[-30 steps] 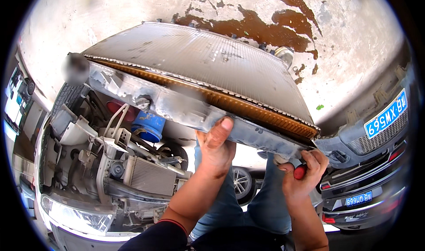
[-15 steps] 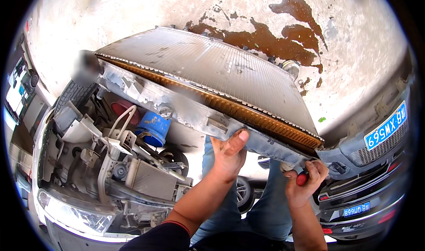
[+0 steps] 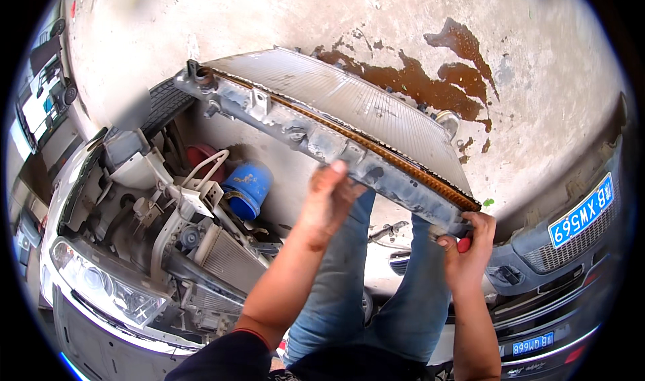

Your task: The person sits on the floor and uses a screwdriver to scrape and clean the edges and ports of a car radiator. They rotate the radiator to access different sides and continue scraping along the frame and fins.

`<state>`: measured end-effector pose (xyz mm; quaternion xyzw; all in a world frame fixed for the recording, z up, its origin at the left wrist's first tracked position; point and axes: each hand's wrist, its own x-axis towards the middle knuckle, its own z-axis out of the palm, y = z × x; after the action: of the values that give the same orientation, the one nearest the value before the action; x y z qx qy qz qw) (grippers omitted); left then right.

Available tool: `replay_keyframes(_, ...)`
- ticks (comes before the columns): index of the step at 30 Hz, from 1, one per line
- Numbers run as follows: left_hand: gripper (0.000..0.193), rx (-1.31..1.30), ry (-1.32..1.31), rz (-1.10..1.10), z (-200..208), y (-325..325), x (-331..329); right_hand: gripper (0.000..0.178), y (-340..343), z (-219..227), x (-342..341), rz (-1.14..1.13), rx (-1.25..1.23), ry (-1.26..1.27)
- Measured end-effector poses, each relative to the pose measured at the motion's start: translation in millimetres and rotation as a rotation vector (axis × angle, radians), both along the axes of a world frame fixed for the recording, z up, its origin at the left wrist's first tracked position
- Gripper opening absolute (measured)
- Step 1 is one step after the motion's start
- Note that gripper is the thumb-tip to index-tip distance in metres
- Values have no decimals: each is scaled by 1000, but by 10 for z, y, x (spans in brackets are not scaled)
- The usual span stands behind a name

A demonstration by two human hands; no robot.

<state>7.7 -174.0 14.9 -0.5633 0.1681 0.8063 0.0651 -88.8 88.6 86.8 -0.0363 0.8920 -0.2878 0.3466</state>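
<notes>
A car radiator (image 3: 349,99) slants across the middle, its finned silver face toward the floor puddle and its dirty grey tank (image 3: 295,136) facing me. Along the seam between them shows an orange-brown row of tube ends. My left hand (image 3: 327,199) grips the tank's near side, thumb on top, its other fingers partly hidden. At the tank's right end my right hand (image 3: 474,246) is closed round the corner. A red rounded end (image 3: 463,244), perhaps of a tool handle, shows in that hand; the rest of it is hidden.
On the left stands a white car (image 3: 101,283) with its front end opened up. A blue bucket (image 3: 248,183) and a tyre (image 3: 171,99) are beyond it. Brown liquid (image 3: 423,75) lies on the concrete. A dark bumper (image 3: 531,243) with a blue plate is at right.
The radiator has rolled so that more of its grey tank faces me and the brown seam looks narrower. My left hand has shifted slightly left and up, still on the tank.
</notes>
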Motion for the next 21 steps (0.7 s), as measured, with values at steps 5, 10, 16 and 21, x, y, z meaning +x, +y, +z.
replay_keyframes(5,113,-464,-186,-38,202,-968,-452,62,-66,54,-254,-23,102,-138)
replay_keyframes(10,92,-463,-401,-130,138,-1609,-814,64,-44,36,-321,-22,87,-164)
replay_keyframes(16,75,-598,-448,-278,-17,-1950,-868,70,-25,57,-472,-57,73,-192)
replay_keyframes(21,27,-485,-325,-297,-90,-2233,-685,65,107,-68,-641,-2,-45,-185)
